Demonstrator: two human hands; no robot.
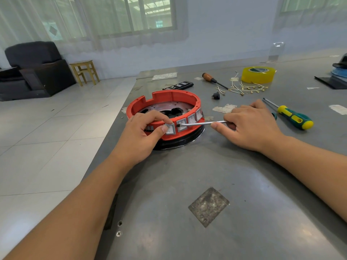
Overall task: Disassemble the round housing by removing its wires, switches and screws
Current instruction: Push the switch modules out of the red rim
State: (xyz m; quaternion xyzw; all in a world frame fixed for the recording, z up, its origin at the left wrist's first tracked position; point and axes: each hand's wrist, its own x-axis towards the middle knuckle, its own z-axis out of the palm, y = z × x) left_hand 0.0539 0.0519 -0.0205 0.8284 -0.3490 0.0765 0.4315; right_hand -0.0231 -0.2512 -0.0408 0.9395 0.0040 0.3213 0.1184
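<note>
Head view showed our left hand (145, 131) pinching a grey switch (170, 129) on the near wall of the red round housing (165, 99), which sat on the steel table (187, 175). Our right hand (249, 126) gripped a screwdriver (202, 123), its tip wedged at the edge of the neighbouring switch (181, 124). We judged the switch-prying step under way (removed wires (247, 88) already lay near the tape roll (258, 74)). Next, we would need gentle leverage to pop it free.

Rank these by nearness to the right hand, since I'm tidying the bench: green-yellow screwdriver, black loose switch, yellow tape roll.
From the right hand:
1. Green-yellow screwdriver, just to its right.
2. Black loose switch, beyond it, slightly left.
3. Yellow tape roll, farthest back.
</note>
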